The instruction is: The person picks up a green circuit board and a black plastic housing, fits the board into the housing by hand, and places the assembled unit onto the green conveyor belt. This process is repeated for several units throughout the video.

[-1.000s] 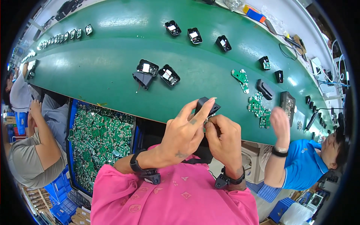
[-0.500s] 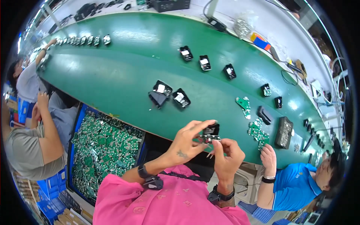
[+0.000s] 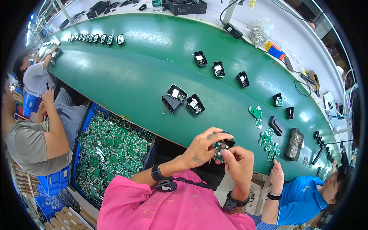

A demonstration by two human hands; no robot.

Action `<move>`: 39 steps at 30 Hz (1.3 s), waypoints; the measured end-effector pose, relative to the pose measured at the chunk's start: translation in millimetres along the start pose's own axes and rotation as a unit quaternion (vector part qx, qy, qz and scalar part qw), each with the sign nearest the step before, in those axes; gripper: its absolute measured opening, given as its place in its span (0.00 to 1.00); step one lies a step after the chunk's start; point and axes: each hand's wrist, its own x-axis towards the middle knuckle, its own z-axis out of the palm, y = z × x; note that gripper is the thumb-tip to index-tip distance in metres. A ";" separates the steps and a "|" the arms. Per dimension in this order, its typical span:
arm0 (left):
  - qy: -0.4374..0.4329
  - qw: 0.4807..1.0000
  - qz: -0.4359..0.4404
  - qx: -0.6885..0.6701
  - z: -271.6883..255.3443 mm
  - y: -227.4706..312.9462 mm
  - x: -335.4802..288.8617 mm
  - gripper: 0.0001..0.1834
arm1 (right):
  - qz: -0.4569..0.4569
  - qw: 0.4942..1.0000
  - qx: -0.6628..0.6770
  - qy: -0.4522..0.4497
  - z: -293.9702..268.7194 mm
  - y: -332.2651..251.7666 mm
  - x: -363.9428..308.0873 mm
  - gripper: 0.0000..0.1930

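My left hand (image 3: 200, 149) grips a small black plastic housing (image 3: 229, 142) just past the table's near edge. In front of the housing, my right hand (image 3: 240, 161) pinches a small green circuit board (image 3: 219, 150) between thumb and fingers. The board's face is tilted up, and something red shows at its lower end. Whether board and housing are joined is hidden by my fingers. On the table ahead stand two open black housings (image 3: 196, 104) with white pieces inside, one with a dark wedge-shaped part (image 3: 171, 104) against it.
A blue-rimmed bin (image 3: 81, 142) full of green boards stands below the table at left. Loose boards (image 3: 267, 139) and a dark block (image 3: 294, 144) lie at right, near a co-worker's hand (image 3: 276, 174). More housings (image 3: 218, 69) line the green belt (image 3: 153, 42). Other people sit at left.
The board in my right hand has turned from nearly edge-on to showing its face. The whole view has shifted, so the table's things appear farther right and slightly lower.
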 end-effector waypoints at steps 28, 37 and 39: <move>-0.026 0.970 -0.185 -0.156 -12.5 32.5 1.5 0.22 | -0.142 0.969 -0.187 0.075 12.7 6.8 5.8 0.19; -0.034 0.962 -0.182 -0.199 -17.4 37.8 -4.5 0.21 | -0.172 0.955 -0.228 0.077 13.2 0.0 -2.4 0.15; -0.031 0.967 -0.176 -0.182 -15.8 41.3 -9.4 0.21 | -0.166 0.953 -0.236 0.088 16.0 -3.1 -7.8 0.15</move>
